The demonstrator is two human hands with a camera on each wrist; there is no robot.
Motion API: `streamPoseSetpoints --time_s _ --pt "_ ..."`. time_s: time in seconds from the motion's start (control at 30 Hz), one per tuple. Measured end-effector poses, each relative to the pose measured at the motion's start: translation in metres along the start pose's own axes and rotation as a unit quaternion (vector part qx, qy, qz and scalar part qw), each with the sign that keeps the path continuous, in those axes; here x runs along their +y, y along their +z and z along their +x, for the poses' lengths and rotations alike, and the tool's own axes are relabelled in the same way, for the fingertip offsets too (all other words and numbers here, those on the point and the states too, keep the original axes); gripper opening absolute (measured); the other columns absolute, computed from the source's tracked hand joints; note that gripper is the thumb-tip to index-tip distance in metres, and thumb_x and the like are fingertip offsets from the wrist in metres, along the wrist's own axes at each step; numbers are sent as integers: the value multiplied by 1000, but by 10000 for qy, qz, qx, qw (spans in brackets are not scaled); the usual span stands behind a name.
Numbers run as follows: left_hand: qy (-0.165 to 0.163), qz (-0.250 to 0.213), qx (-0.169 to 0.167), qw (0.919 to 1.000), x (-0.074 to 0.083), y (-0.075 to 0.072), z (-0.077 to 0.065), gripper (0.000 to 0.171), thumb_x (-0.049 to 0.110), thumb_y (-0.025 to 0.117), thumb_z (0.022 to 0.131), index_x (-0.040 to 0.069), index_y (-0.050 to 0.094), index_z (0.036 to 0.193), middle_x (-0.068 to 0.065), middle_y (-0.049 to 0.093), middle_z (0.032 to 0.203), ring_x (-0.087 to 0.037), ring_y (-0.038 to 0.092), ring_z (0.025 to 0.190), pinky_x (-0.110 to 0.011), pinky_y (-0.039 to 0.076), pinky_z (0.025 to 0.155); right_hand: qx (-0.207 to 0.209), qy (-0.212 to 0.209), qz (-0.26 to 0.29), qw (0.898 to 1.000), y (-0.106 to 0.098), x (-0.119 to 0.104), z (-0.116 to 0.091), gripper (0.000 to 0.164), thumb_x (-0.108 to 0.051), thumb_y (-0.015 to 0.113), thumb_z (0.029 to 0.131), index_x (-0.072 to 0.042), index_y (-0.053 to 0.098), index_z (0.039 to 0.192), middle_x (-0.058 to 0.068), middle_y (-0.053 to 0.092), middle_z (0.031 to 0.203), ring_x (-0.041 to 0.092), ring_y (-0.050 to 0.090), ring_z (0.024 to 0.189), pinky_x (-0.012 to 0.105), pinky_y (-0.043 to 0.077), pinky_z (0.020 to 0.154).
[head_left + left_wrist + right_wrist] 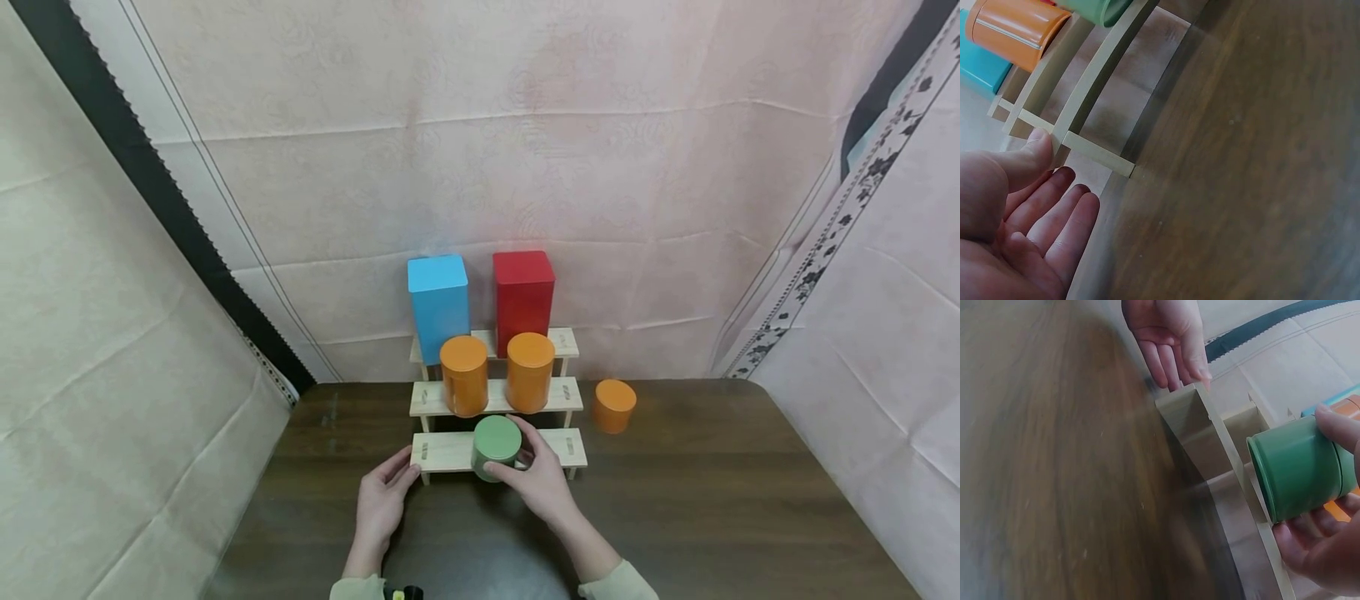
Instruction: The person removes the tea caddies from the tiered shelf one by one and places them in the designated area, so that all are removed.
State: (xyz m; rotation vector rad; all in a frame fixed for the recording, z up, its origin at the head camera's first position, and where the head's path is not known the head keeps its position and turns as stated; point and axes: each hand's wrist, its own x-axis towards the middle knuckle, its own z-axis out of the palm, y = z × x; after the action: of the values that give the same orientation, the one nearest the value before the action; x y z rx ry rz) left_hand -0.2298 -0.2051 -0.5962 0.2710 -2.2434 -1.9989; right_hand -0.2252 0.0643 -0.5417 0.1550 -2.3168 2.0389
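Note:
A green lidded canister [495, 439] is at the lowest step of a pale wooden three-step stand [442, 451], right of its middle. My right hand [546, 479] grips it from the right, thumb on the near side and fingers curled around the far side. In the right wrist view the canister's [1297, 467] base rim is close over the step. At the left end of that step, my left hand [381, 502] pinches the stand's corner between thumb and index finger. The left wrist view shows the other fingers of this hand [1016, 219] loosely bent below.
Two orange canisters [464, 379] [530, 375] stand on the middle step. A blue box [439, 312] and a red box [523, 296] are on the top step. A smaller orange canister [614, 407] stands on the brown table [712, 492], right of the stand. Pale cloth [525, 183] hangs behind.

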Motion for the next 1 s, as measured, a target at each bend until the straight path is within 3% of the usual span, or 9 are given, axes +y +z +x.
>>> streamPoseSetpoints --time_s 0.17,0.37,0.77,1.0 --pt "96 89 -38 9999 2 1 3 43 14 75 103 2 67 144 -18 65 145 -31 63 133 -28 56 98 101 -57 -49 9999 -14 5 -3 84 -25 97 82 -21 55 155 2 64 141 24 61 128 52 48 111" --pt "195 257 -74 9995 5 0 6 43 16 75 103 3 68 144 -18 65 144 -31 64 132 -33 56 100 149 -62 33 9999 -29 9 -6 86 -22 96 83 -19 52 158 4 64 140 23 64 122 37 54 102" --pt "202 301 -4 9993 3 -1 1 43 15 74 104 2 67 144 -20 66 144 -31 64 132 -29 57 97 317 127 60 9994 -62 17 -18 82 -18 96 82 -24 55 153 5 63 145 25 61 131 31 51 107" --pt "164 198 -29 9997 1 -1 -1 43 15 75 104 3 67 145 -18 65 145 -30 64 132 -28 56 98 332 165 196 9991 -78 20 -24 86 -16 95 84 -20 51 158 7 61 149 30 63 130 28 54 99"
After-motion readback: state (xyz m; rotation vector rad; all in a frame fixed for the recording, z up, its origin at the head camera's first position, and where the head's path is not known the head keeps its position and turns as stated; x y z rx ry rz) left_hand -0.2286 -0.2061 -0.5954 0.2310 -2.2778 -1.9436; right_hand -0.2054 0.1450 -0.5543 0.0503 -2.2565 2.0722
